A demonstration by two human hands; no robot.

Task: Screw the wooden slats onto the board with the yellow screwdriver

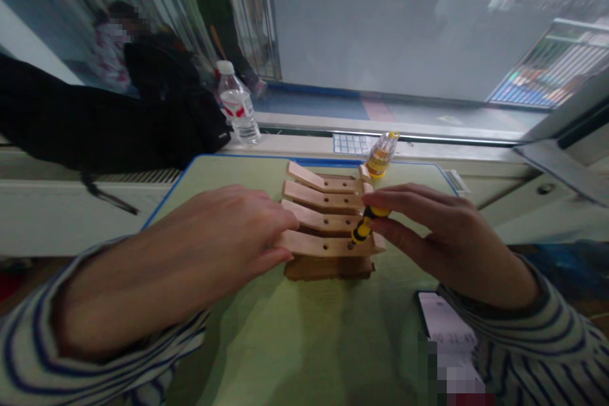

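In front of me several bent, pale wooden bars [323, 244] with round holes stand in a row, on top of a brown piece [328, 268] that looks like wood or cardboard. My left hand [238, 228] is closed on the left end of the nearest bar. With thumb and fingers, my right hand [442, 235] pinches a small yellow-and-black screwdriver [362, 228]. It is tilted, its lower end at the right hole of the nearest bar. The tip itself is too small to make out.
The bars rest on a pale green table [266, 342] with a blue edge. Behind them stands a small clear bottle with yellow parts [382, 155]. A water bottle [239, 106] and a black bag [109, 120] are by the window. A phone [447, 323] lies near my right sleeve.
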